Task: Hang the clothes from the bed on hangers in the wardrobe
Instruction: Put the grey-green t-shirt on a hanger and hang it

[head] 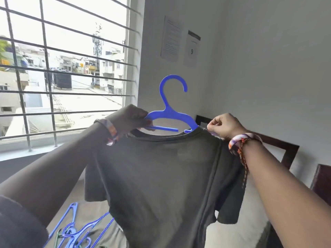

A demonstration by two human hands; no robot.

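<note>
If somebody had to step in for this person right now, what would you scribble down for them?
Left hand: gripping the left arm of the blue hanger.
Right hand: pinching the right shoulder of the dark T-shirt at the collar.
Where things are: shirt held up in the air by the window; the hanger's right arm is inside the neck, the left arm and crossbar still outside. Spare hangers lie below on the bed.
Done: hanger half in.
Left: work the left shoulder on, then carry it to the wardrobe, which is not in view.
</note>
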